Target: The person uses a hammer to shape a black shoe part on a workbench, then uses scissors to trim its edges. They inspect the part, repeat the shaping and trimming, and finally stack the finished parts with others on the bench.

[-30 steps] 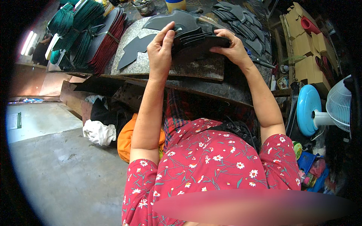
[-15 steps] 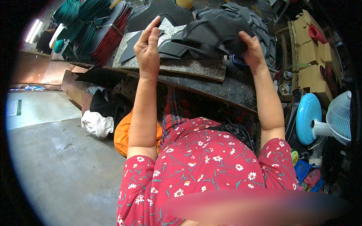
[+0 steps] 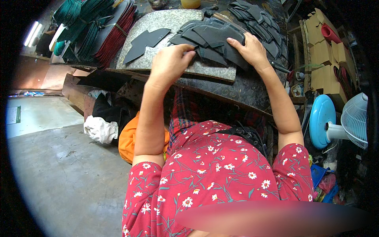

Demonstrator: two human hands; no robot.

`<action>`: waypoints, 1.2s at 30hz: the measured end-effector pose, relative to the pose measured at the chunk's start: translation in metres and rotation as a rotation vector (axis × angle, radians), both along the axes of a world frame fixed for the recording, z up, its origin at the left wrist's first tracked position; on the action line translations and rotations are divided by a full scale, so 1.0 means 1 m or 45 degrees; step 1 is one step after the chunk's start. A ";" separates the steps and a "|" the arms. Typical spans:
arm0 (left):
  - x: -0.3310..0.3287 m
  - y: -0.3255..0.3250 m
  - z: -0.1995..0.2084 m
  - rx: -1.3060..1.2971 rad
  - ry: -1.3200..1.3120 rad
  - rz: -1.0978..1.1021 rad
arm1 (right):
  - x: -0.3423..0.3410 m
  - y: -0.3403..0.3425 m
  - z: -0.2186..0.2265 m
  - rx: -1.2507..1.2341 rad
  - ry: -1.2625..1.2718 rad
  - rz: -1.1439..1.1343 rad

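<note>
A heap of flat black cut-out pieces (image 3: 215, 35), curved and pointed in outline, lies on the speckled stone slab (image 3: 148, 21). My left hand (image 3: 173, 61) is at the heap's near left edge, thumb and fingers pinched at the edge of a piece. My right hand (image 3: 252, 49) grips the heap's right side, thumb on top and fingers round the far edge. Left of the heap, a separate dark piece with a notched outline (image 3: 148, 41) rests flat on the slab. My left fingertips are partly hidden.
More black pieces (image 3: 262, 23) are piled at the back right of the dark bench. Bundles of green cords (image 3: 85, 29) and dark red strips (image 3: 114, 35) stand at the left. Cardboard boxes (image 3: 321, 55) and a blue-and-white fan (image 3: 323, 122) are on the right.
My left hand has come down and right to the heap; my right hand has shifted left onto it. The large black piece at the slab's back is gone from there, baring the slab.
</note>
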State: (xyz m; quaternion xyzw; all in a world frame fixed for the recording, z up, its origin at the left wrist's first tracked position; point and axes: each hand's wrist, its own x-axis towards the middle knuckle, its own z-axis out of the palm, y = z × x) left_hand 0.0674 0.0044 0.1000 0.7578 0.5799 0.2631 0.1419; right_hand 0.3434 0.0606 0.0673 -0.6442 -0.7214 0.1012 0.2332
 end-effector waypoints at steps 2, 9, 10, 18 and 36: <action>-0.015 -0.007 0.013 0.023 0.064 0.092 | -0.004 -0.002 0.006 0.069 -0.091 0.047; -0.021 0.033 -0.024 0.509 0.168 0.037 | -0.027 0.009 0.003 0.044 -0.150 0.313; -0.020 0.038 -0.034 0.308 0.120 -0.011 | -0.031 0.010 0.003 0.029 -0.103 0.355; -0.003 0.030 -0.073 0.621 0.020 0.201 | -0.038 0.017 0.026 -0.425 0.540 0.379; -0.033 0.040 -0.035 0.133 -0.248 -0.168 | -0.027 -0.001 0.042 0.163 0.607 0.871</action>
